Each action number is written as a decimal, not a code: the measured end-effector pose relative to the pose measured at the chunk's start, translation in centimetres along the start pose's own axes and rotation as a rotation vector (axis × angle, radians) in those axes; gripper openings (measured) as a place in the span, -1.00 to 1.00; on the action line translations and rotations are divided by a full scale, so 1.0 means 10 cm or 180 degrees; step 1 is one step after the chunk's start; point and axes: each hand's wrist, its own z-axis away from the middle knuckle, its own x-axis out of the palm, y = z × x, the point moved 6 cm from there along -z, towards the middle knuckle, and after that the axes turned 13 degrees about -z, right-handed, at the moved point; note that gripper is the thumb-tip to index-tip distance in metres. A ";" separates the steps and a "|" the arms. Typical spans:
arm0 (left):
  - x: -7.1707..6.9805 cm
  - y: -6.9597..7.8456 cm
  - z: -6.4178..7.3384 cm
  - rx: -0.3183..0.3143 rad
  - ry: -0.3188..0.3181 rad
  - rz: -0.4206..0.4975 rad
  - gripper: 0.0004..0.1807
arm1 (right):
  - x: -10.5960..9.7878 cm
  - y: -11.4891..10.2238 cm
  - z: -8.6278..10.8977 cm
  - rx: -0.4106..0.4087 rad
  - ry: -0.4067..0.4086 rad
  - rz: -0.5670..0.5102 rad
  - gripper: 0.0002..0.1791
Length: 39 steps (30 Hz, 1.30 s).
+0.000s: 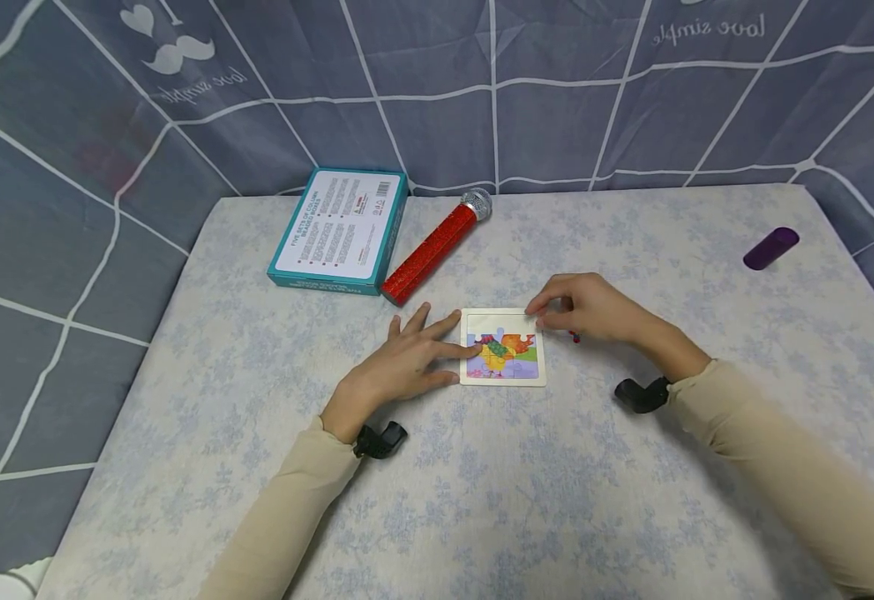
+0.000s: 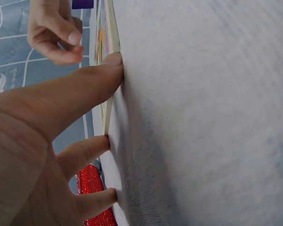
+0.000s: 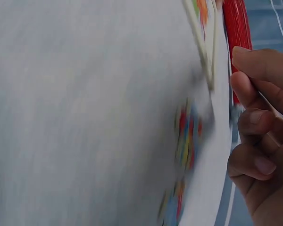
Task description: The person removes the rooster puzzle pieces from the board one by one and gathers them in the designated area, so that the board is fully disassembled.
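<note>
A small square jigsaw puzzle tray (image 1: 481,319) with a white rim lies flat on the table. Its lower part holds joined pieces (image 1: 515,367) showing a colourful bird, while the upper strip is bare. My left hand (image 1: 405,358) has its fingers spread; the thumb touches the tray's side and one finger reaches over the picture. By the top right corner of the tray is my right hand (image 1: 594,308), fingers loosely bent. No piece shows between its thumb and forefinger in the right wrist view. Loose puzzle pieces (image 3: 186,136) lie blurred below that hand, mostly hidden in the head view.
Behind the left hand lie a red glittery microphone (image 1: 432,252) with a silver head and a teal-edged box (image 1: 339,225) with a printed white panel. A purple cylinder (image 1: 771,248) is at the far right. Dark grid-patterned curtain (image 1: 437,75) encloses the table's back and sides.
</note>
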 end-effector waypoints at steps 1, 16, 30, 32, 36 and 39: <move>0.00 0.00 0.00 0.0002 -0.0004 -0.0014 -0.45 | 0.06 -0.02 -0.04 -0.0040 -0.0048 0.0003 -0.80; 0.00 0.00 0.00 0.0082 -0.0019 -0.0071 -0.44 | 0.52 -0.18 -0.25 -0.0290 -0.0377 0.0144 -0.77; -0.09 -0.06 0.04 0.0079 0.0091 -0.0112 -0.40 | 0.57 -0.19 -0.28 0.0149 -0.0276 0.0092 -0.83; -0.10 -0.08 0.03 0.0014 0.0135 -0.0133 -0.37 | 0.57 -0.18 -0.28 0.0165 -0.0274 0.0090 -0.83; -0.09 -0.14 -0.01 -0.0110 0.0146 -0.0211 -0.28 | 0.57 -0.18 -0.27 0.0170 -0.0273 0.0093 -0.83; -0.08 -0.15 -0.04 -0.0180 0.0125 -0.0251 -0.23 | 0.57 -0.19 -0.27 0.0161 -0.0279 0.0091 -0.83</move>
